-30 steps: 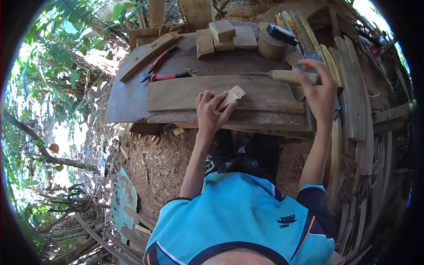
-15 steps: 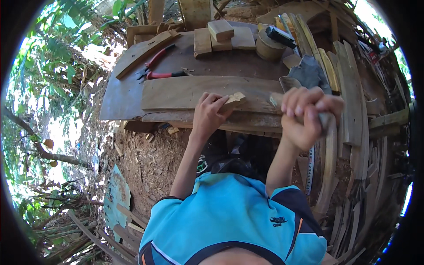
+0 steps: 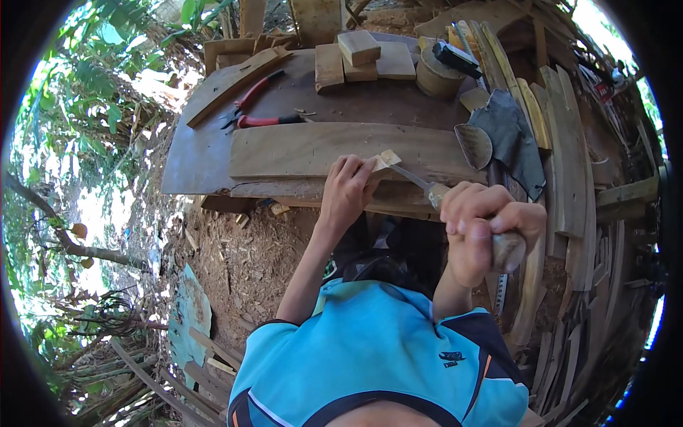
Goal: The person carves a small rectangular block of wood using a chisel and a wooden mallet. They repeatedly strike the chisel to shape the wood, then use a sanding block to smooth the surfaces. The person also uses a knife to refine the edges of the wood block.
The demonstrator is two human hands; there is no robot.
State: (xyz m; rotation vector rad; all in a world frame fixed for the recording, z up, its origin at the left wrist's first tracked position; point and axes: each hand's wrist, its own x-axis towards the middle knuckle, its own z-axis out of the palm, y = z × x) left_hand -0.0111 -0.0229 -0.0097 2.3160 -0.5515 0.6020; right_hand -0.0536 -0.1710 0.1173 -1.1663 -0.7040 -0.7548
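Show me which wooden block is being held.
The small pale-ended block, gripped by the left hand; the other blocks sit untouched across the table.

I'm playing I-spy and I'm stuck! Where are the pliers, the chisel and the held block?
Pliers [image 3: 269, 122], head view: on a red handle.
Chisel [image 3: 436, 195], head view: on the handle, near the blade.
Held block [image 3: 385, 159], head view: on its pale end.
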